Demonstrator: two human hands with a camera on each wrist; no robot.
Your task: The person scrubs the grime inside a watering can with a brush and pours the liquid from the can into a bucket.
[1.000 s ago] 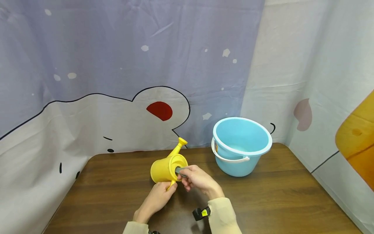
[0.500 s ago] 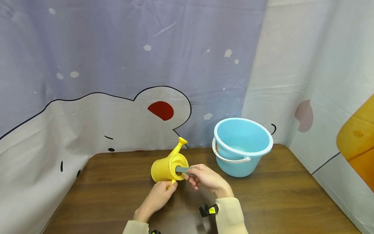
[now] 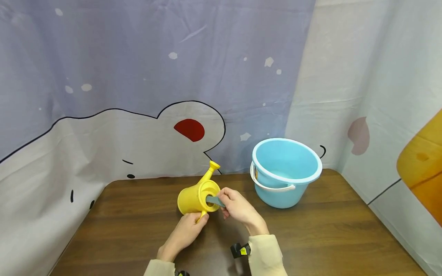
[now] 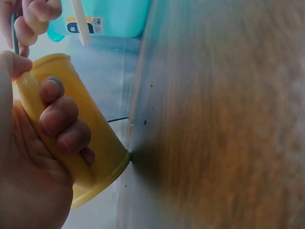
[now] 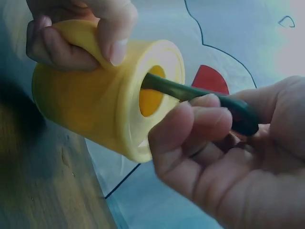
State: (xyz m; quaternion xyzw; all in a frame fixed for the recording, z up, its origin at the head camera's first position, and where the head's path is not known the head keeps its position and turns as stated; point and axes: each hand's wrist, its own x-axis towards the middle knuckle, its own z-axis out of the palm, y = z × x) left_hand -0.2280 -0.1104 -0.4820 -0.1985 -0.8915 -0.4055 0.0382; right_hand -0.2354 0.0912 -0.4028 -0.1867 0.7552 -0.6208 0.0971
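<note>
A yellow watering can [image 3: 188, 200] is tilted, its open top facing right and its spout pointing up and away. My left hand [image 3: 185, 231] grips its handle; in the left wrist view the fingers of that hand [image 4: 43, 143] curl round the handle [image 4: 52, 138]. My right hand [image 3: 241, 210] pinches a dark green-grey tool handle [image 3: 215, 201]. In the right wrist view, that tool [image 5: 176, 88] enters the round opening in the can [image 5: 95, 100], with my right hand [image 5: 224, 152] at its outer end. The tool's far end is hidden inside.
A light blue bucket [image 3: 279, 196] with a white handle stands at the back right of the wooden table [image 3: 328, 230]. A printed curtain [image 3: 138, 69] hangs behind the table and along its sides. Small drops lie on the table in the left wrist view.
My right hand first drew back to the right, showing more of the tool, then came slightly back left and up. The left hand still grips the can, which has barely moved.
</note>
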